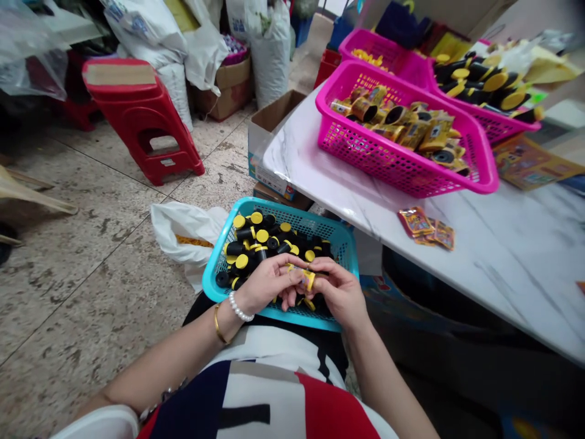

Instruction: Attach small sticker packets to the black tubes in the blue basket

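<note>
My left hand (274,280), with a pearl bracelet and a gold bangle at its wrist, is closed around a small yellow printed tube (307,279). The thumb and fingers of my right hand (339,289) pinch the tube's other end. My fingers hide part of it, so its full shape cannot be made out. Below both hands, a turquoise basket (214,268) rests on my lap. It holds many black containers (235,248) with yellow caps (242,261).
On the marble-patterned table (365,210) stands a pink basket (411,174) of yellow printed tubes (432,134). Behind it, another pink basket (498,119) holds black and yellow pieces. Small printed packets (427,227) lie near the table edge. A red stool (146,122) stands on the floor at left.
</note>
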Demonstrator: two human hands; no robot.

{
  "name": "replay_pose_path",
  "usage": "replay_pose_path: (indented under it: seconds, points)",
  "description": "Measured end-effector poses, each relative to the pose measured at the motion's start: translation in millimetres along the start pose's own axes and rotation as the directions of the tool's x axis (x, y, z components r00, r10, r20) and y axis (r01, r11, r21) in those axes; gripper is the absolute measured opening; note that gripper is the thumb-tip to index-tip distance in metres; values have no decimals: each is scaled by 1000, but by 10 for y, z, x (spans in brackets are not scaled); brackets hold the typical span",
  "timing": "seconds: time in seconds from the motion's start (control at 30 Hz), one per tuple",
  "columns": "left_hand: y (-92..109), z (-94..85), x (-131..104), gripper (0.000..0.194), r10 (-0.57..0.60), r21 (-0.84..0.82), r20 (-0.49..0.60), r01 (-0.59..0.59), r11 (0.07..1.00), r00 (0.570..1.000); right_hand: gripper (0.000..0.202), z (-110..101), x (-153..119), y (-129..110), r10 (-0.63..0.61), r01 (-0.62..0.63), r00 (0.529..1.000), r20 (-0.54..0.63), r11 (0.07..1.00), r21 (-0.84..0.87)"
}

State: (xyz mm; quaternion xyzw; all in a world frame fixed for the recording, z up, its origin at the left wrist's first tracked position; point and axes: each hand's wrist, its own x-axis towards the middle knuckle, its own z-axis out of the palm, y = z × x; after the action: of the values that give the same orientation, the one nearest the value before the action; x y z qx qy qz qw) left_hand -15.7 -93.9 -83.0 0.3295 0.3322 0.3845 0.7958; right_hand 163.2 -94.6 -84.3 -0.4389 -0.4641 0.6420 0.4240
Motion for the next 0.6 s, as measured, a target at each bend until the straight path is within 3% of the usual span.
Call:
replay_pose_path:
  seconds: [0.1, 0.37, 0.47, 0.6]
  points:
    - [-25, -12, 16, 38, -41, 17, -45, 41, 999, 998, 16, 29, -3, -31, -16, 19, 999, 41, 998, -64]
    - [-5, 54, -9, 45, -123, 19, -117, 127, 992, 985, 12, 143, -7, -22, -26, 25, 999, -26, 999, -46]
    - [-59, 47, 13, 46, -118, -38, -81, 115, 993, 990, 15, 178, 33, 30, -178, 173, 984, -13, 970, -173]
    - [-167, -10, 115, 62, -135, -39, -139, 131, 991, 981, 23, 137, 122, -117, -422, 414, 902, 89, 790, -453]
